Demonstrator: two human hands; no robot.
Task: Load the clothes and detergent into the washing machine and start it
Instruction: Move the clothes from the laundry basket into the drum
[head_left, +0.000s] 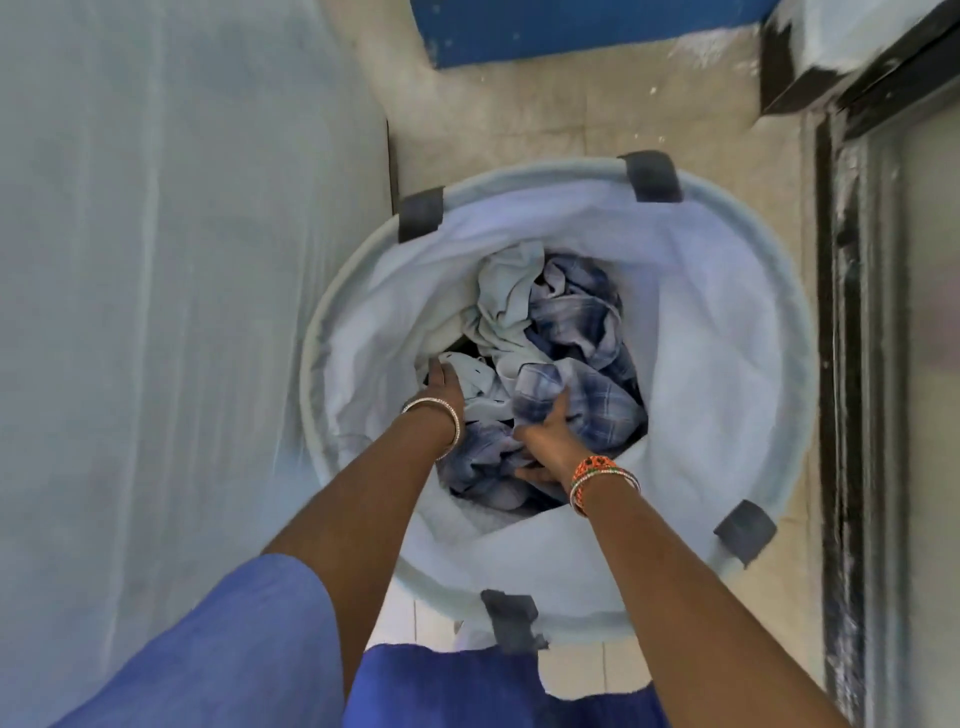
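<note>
**Inspector:** Report on the load first.

**Assistant:** The clothes (556, 364) lie in a loose heap at the bottom of the laundry basket (779, 291), at the centre of the frame. Pale plain pieces lie toward the upper left of the heap, blue checked cloth toward the right and bottom.

**Inspector:** Handling character?

**Assistant:** In my judgement, soft, limp and light per piece. The cloth is crumpled and tangled, so one piece may drag others up with it. Nothing fragile or slippery shows. Best taken by gathering a bunch from underneath, not by a single edge.

**Inspector:** State of each grip?

**Assistant:** The right hand (545, 431) has its fingers curled into a fold of the checked cloth, holding it. The left hand (444, 387) reaches down at the left edge of the heap onto a pale piece; its fingers are partly buried, so I cannot tell whether they close on the cloth or only touch it.

**Inspector:** Surroundings?

**Assistant:** The basket is round, with a white liner and dark tabs on its rim, and stands on a tiled floor (571, 119). A pale covered bulk fills the left of the frame; whether that is the washing machine I cannot say. A dark door frame (852, 364) runs down the right. No detergent is visible.
</note>
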